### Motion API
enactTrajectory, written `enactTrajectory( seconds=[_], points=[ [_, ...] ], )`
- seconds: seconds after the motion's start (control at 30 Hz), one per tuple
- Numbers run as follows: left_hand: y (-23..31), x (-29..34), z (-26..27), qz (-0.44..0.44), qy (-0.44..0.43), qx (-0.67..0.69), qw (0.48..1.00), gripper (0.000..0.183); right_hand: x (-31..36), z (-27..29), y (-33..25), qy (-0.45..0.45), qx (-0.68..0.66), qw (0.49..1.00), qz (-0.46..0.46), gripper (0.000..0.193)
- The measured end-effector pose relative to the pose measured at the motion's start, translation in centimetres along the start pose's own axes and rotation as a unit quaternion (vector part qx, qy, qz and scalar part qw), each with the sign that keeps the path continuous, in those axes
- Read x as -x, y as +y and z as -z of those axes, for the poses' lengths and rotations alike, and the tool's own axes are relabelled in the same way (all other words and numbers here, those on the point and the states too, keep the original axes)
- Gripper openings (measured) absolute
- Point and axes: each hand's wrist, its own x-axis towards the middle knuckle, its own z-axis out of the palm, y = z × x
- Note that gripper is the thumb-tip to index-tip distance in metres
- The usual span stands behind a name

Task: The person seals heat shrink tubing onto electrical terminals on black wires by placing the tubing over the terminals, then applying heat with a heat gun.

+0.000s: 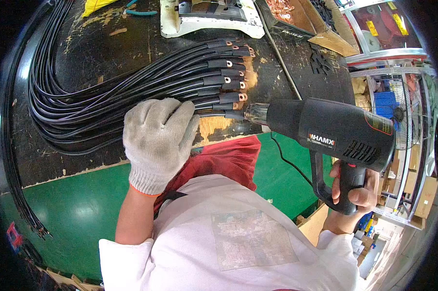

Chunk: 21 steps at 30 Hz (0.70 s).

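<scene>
My left hand, in a pale knitted glove, is closed on the near edge of a bundle of black cables. The cables curve across the workbench, their ends fanned out towards the right. Copper ring lugs tip the ends, with black sleeves just behind them. Bare, my right hand grips the handle of a black heat gun. Its metal nozzle points left, close to the nearest cable end by my gloved hand. Beneath the glove, the gripped part is hidden.
A white-based machine stands at the bench's far side. Beside it is a box of copper lugs, with loose black sleeves nearby. Teal-handled pliers lie far left. A power cord hangs below the gun; a fan stands right.
</scene>
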Motion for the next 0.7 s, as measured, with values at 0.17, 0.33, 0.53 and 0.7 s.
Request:
enactTrajectory(
  seconds=[0.17, 0.33, 0.53, 0.7],
  points=[
    [0.1, -0.6, 0.1, -0.030, 0.011, 0.009, 0.999, 0.021, -0.2, 0.1, -0.1, 0.012, 0.028, 1.000, -0.006, 0.082],
    [0.0, 0.6, 0.1, -0.112, -0.001, 0.051, 0.992, 0.026, -0.5, 0.0, -0.4, 0.000, 0.033, 0.999, -0.009, 0.083],
    [0.1, 0.5, -0.1, -0.113, -0.073, 0.028, 0.991, 0.030, -0.5, 0.1, -0.2, -0.009, 0.030, 1.000, 0.001, 0.083],
    [0.3, 0.7, 0.0, -0.109, -0.057, 0.014, 0.992, 0.029, -0.4, -0.3, -0.2, -0.001, 0.035, 0.999, 0.005, 0.083]
  ],
)
